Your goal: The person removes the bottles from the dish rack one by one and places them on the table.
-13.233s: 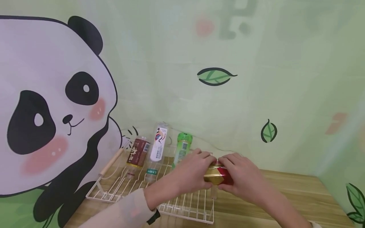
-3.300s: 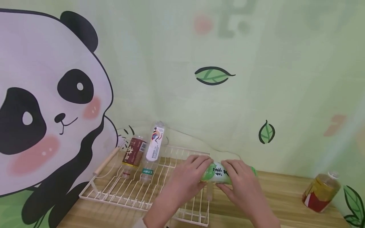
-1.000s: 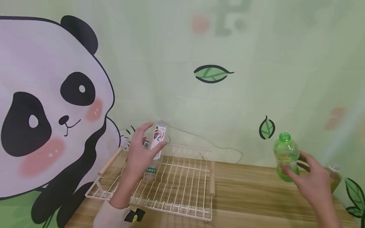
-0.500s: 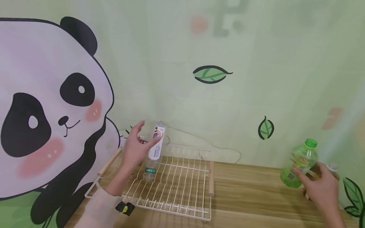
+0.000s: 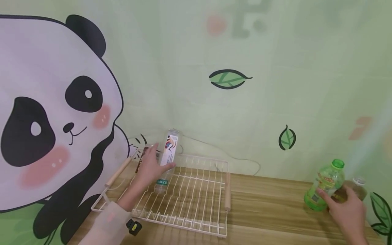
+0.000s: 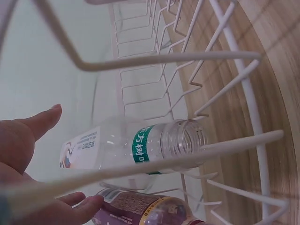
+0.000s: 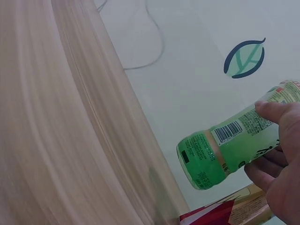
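My right hand [image 5: 348,211] grips a green plastic bottle [image 5: 325,185], uncapped and leaning slightly right, low over the table's right side. In the right wrist view, the fingers and thumb wrap the green bottle [image 7: 225,145]; its base looks slightly off the wood. Partly behind that hand stands an amber bottle [image 5: 359,187] with a gold and red label. Over the rack, my left hand [image 5: 149,168] is spread beside a clear bottle [image 5: 170,148], neck down with a white label. The left wrist view shows a gap between the thumb and the clear bottle [image 6: 117,145].
A white wire rack [image 5: 196,204] with wooden handles stands on the wooden table [image 5: 263,204]. A bottle with a dark red label [image 5: 143,157] leans in it, partly hidden by the left hand. A printed panda backdrop [image 5: 196,102] hangs behind; a thin cord runs along it.
The amber bottle, earlier in both hands, stands at the right. The green bottle left the rack, passed through both hands and moved right and down. The left hand went back to the rack.
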Demonstrator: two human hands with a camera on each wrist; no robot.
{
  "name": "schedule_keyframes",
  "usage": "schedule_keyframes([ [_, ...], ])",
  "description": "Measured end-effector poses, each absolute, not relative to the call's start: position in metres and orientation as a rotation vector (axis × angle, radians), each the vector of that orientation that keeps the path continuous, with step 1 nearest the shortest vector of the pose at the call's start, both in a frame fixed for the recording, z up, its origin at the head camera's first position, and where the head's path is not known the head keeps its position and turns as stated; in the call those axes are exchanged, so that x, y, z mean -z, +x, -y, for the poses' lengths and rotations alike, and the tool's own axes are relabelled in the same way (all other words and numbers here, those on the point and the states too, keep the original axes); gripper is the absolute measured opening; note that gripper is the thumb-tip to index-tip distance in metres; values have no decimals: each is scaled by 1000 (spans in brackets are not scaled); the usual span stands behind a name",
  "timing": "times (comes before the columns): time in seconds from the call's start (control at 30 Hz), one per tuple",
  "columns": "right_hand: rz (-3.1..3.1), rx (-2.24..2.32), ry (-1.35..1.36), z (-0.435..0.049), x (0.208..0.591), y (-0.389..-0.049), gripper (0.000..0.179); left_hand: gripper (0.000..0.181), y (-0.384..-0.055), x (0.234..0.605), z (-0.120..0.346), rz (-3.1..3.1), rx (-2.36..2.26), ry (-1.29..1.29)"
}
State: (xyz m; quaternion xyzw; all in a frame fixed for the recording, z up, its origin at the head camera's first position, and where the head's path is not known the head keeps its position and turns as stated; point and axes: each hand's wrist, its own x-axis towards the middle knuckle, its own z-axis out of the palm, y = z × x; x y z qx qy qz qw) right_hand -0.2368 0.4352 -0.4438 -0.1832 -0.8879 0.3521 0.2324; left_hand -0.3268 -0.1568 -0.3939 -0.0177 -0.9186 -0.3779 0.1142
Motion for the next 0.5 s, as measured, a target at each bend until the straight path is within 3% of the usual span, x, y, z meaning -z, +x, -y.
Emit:
schedule_keyframes([
  [0.5, 2475, -983, -608, -445, 465, -241, 81, 108, -330, 414, 152, 2694, 1145, -53],
])
